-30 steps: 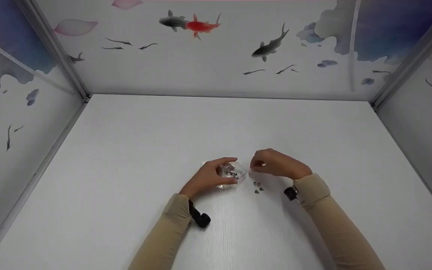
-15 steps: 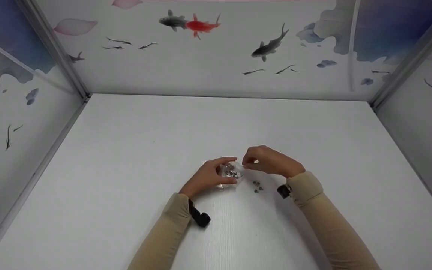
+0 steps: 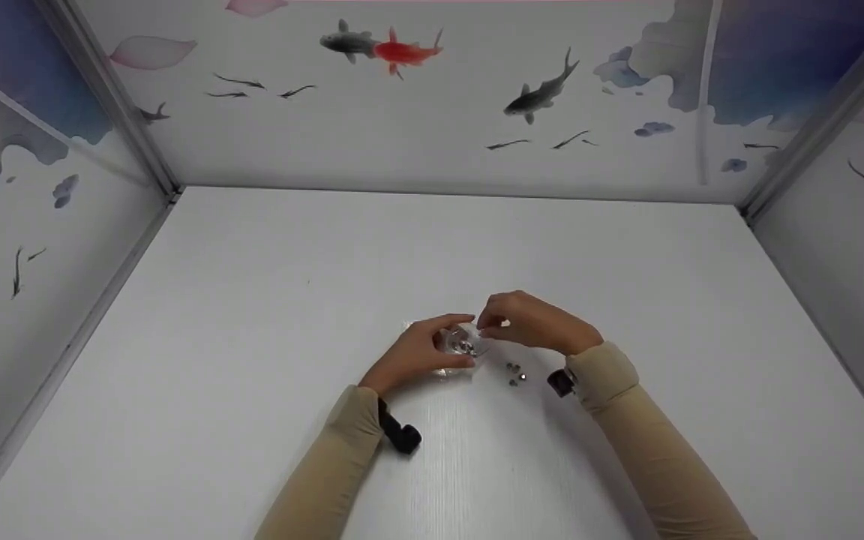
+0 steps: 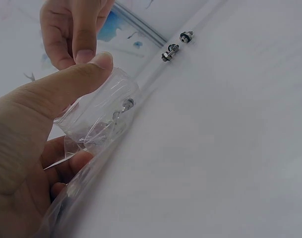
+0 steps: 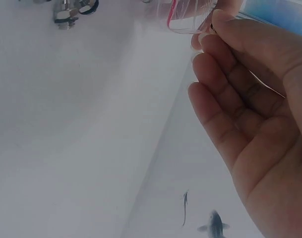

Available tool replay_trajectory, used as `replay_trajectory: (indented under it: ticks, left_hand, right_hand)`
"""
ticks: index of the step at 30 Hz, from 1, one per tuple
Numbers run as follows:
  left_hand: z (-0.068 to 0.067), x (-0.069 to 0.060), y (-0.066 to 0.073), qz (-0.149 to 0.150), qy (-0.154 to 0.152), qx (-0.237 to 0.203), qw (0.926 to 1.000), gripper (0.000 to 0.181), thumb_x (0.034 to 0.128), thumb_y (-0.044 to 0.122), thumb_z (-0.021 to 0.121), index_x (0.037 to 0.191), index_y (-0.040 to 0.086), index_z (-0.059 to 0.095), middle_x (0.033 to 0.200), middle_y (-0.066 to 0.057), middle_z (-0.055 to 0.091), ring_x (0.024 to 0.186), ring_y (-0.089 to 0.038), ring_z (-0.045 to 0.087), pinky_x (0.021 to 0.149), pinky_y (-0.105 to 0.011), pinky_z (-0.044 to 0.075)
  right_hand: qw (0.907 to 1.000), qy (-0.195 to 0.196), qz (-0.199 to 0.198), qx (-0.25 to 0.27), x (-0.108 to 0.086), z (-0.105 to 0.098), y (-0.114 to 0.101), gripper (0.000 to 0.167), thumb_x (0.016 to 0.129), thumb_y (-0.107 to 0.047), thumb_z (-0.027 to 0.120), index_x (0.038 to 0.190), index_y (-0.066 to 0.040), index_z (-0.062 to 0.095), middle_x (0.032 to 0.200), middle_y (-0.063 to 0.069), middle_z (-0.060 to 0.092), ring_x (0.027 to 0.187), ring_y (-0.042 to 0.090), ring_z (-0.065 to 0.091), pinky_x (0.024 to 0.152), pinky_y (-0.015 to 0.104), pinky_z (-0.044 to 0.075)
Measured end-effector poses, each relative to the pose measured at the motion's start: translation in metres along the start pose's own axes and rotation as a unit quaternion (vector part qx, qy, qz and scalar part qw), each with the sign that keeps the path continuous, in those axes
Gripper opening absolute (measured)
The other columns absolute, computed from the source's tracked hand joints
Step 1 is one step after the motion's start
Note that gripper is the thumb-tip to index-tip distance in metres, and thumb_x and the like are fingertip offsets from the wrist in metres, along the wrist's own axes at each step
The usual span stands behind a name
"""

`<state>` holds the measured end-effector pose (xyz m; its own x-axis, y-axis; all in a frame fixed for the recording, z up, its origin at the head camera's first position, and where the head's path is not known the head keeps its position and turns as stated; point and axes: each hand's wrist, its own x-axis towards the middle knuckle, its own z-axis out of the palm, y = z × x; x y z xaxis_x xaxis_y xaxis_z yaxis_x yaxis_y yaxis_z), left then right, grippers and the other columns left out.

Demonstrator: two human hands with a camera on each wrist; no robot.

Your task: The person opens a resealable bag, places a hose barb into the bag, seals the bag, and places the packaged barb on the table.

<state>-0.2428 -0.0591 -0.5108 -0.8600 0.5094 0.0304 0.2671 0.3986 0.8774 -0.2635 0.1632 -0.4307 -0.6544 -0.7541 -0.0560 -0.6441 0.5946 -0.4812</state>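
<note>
The right hand (image 3: 531,322) has moved left, closer to the clear container (image 4: 98,109).

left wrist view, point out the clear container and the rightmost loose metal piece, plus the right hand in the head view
Clear container (image 4: 110,97): left wrist view, on its side wall.
Rightmost loose metal piece (image 4: 185,37): left wrist view, on its body.
Right hand (image 3: 535,321): head view, on the back of it.

Left bare hand (image 3: 413,349): thumb and fingers curved in a C-shaped grip.
Right bare hand (image 3: 529,321): thumb meets forefinger, other fingers bent.
Beige-sleeved forearms (image 3: 327,465): angled inward.
</note>
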Motion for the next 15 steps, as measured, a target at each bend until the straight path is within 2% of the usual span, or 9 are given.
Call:
replay_trajectory:
  ticks: [4,11,15]
  left_hand:
    - [0.0000,0.0008,-0.0003,-0.003,0.000,0.006,1.0000,0.062,0.0789,0.039,0.078,0.135,0.038,0.052,0.088,0.004,0.055,0.075,-0.010,0.043,0.070,-0.027,0.038]
    - [0.0001,0.0011,-0.0007,-0.002,0.000,0.007,1.0000,0.063,0.0789,0.039,0.078,0.136,0.038,0.052,0.110,0.009,0.061,0.081,-0.010,0.046,0.075,-0.028,0.040]
    - [-0.0002,0.0014,-0.0007,0.001,0.001,0.008,1.0000,0.064,0.0783,0.041,0.079,0.137,0.034,0.053,0.107,0.007,0.062,0.080,-0.010,0.046,0.074,-0.028,0.039]
  right_hand:
    - [0.9999,0.006,-0.008,-0.006,-0.0004,0.0002,0.0008,0.018,0.088,-0.005,0.069,0.105,-0.003,0.072,0.098,0.006,0.067,0.091,0.017,0.065,0.080,0.030,0.054]
    - [0.9999,0.004,-0.014,0.000,-0.0016,0.0008,0.0030,0.016,0.088,-0.005,0.068,0.104,-0.002,0.072,0.097,0.007,0.068,0.090,0.017,0.066,0.080,0.030,0.054]
    - [1.0000,-0.001,0.000,0.003,-0.0037,0.0004,0.0045,0.017,0.088,-0.007,0.069,0.104,-0.002,0.072,0.097,0.006,0.068,0.090,0.016,0.065,0.080,0.030,0.054]
